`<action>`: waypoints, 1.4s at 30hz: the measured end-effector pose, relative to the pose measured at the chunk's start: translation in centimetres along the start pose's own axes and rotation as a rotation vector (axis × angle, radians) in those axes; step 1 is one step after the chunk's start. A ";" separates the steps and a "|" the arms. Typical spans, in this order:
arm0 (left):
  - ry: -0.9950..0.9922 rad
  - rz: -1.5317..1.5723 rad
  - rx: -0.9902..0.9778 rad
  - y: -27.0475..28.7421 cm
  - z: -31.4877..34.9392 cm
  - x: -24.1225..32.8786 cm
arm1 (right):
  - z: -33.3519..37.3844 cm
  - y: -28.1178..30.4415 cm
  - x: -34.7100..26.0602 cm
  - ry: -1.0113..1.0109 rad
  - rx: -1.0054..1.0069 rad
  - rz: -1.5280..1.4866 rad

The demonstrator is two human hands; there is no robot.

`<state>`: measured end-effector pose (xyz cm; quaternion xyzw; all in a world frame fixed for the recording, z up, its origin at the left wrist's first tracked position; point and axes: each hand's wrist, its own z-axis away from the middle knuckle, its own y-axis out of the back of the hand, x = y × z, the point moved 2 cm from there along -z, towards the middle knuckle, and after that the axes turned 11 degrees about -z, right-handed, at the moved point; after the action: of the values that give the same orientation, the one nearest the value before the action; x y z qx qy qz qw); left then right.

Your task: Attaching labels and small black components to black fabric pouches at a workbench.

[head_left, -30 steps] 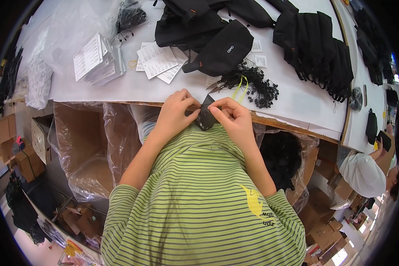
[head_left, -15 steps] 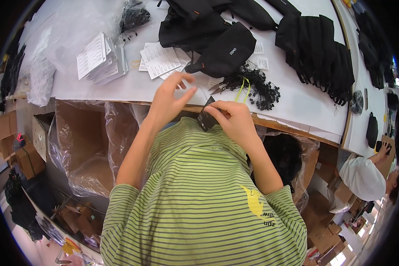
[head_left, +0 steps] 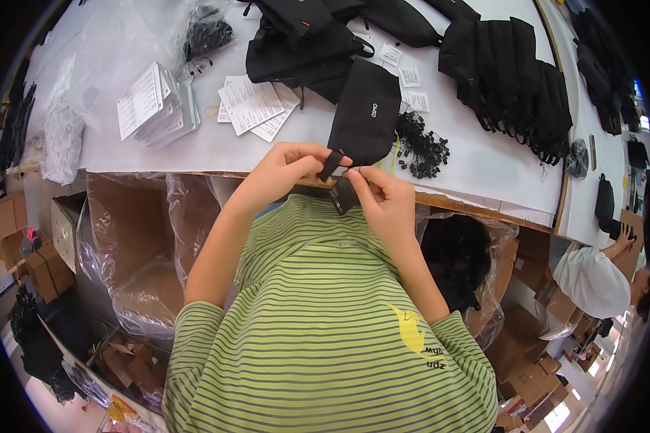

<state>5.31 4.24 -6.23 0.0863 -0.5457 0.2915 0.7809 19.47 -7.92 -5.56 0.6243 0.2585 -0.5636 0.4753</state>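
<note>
At the table's near edge, my left hand point(head_left: 278, 175) pinches a black strap loop point(head_left: 330, 165) at the end of a black fabric pouch point(head_left: 361, 108). Close beside it, my right hand point(head_left: 388, 202) is closed on a black hang tag point(head_left: 344, 196), gripped near its top corner. The tag hangs just below the strap. Whether its string passes through the loop is too small to tell. The pouch lies on the white tabletop, pointing away from me. A bunch of black tag strings point(head_left: 420, 148) lies to its right.
More black pouches point(head_left: 509, 72) lie in a row at right, others point(head_left: 296, 58) in a heap behind. Printed white cards point(head_left: 249, 102) and a card stack point(head_left: 155, 101) sit at left. A plastic-lined carton point(head_left: 133, 238) stands below the edge. Another person point(head_left: 592, 281) works at far right.
The pouch has swung round and come nearer to me. My left hand, free before, has taken its strap loop. My right hand still holds the tag, now beside the strap.
</note>
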 end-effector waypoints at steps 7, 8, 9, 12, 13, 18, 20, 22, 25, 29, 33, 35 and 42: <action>0.132 -0.102 0.032 -0.2 0.3 -1.2 | 0.4 -0.9 0.0 0.291 -0.055 0.242; 0.139 -0.146 0.063 -0.3 0.3 -1.1 | 0.5 -0.9 0.2 0.289 -0.054 0.242; 0.146 -0.190 0.094 -0.4 0.4 -1.1 | 0.5 -1.0 0.4 0.309 -0.083 0.296; 0.017 -0.358 0.208 -1.0 0.6 -1.7 | 0.3 -1.1 0.5 0.334 -0.126 0.374; 0.018 -0.359 0.205 -1.2 0.7 -1.5 | 0.3 -1.0 0.5 0.340 -0.140 0.399; -0.311 -0.524 0.469 -2.5 1.5 -1.3 | 0.2 -1.0 0.6 0.302 -0.136 0.272; -0.313 -0.467 0.509 -2.7 2.0 -1.0 | 0.2 -0.8 0.1 0.259 -0.128 0.169; -0.316 -0.410 0.548 -2.6 2.2 -0.7 | 0.3 -0.4 -0.1 -0.147 -0.096 -0.296; -0.292 0.139 0.348 -2.5 2.3 -0.7 | 0.4 -0.8 1.9 -0.182 -0.074 -0.495; -0.345 0.566 0.156 -1.6 2.4 -0.1 | 0.6 -0.9 2.0 -0.182 -0.085 -0.582; -0.452 0.561 0.137 -0.5 2.6 0.3 | 0.2 0.0 2.1 -0.292 -0.132 -1.167; -0.377 0.467 0.166 -0.3 2.8 -0.2 | 0.0 0.2 2.2 -0.304 -0.115 -1.341; -0.119 0.002 0.242 -4.1 2.7 0.8 | -0.3 0.6 1.0 -0.195 -0.155 -1.428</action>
<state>5.57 -0.09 -3.69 0.1965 -0.5521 0.3503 0.7306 20.41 -8.10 -6.37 0.2148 0.5989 -0.7695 0.0552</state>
